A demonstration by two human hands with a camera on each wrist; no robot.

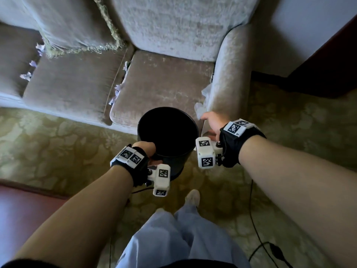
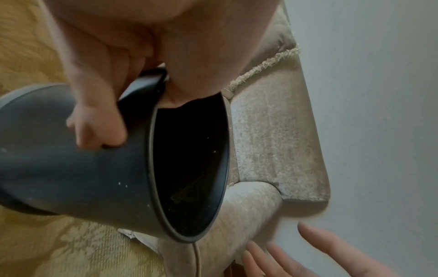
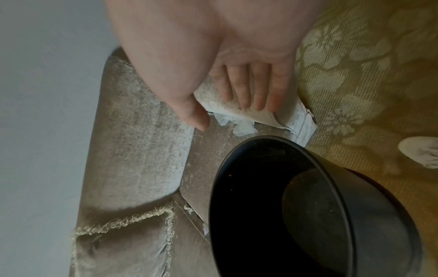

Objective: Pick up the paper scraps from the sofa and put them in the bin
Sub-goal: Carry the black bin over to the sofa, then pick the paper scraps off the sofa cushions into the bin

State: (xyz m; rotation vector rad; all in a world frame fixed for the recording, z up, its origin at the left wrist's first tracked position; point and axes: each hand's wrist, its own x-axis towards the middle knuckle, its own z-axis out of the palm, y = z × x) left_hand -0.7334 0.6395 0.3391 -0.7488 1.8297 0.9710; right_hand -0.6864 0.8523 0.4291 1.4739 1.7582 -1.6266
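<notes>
My left hand point(image 1: 149, 153) grips the rim of a black bin point(image 1: 173, 165), thumb inside and fingers outside, as the left wrist view shows of the hand point(image 2: 142, 105) and bin point(image 2: 83, 178). The bin hangs in front of the beige sofa point(image 1: 164, 80). My right hand point(image 1: 207, 122) reaches with straight fingers to a white paper scrap point(image 1: 200, 108) wedged beside the armrest point(image 1: 228, 74). In the right wrist view the hand point(image 3: 227, 116) hovers at that scrap point(image 3: 241, 127), holding nothing. More scraps sit in the cushion gaps point(image 1: 118, 89) and at the far left point(image 1: 26, 76).
A fringed cushion point(image 1: 77, 26) leans on the sofa back. Patterned carpet point(image 1: 58, 142) lies before the sofa. A black cable point(image 1: 253, 219) runs over it at the right. Dark wooden furniture point(image 1: 328, 64) stands at the right, and my foot point(image 1: 191, 196) is below the bin.
</notes>
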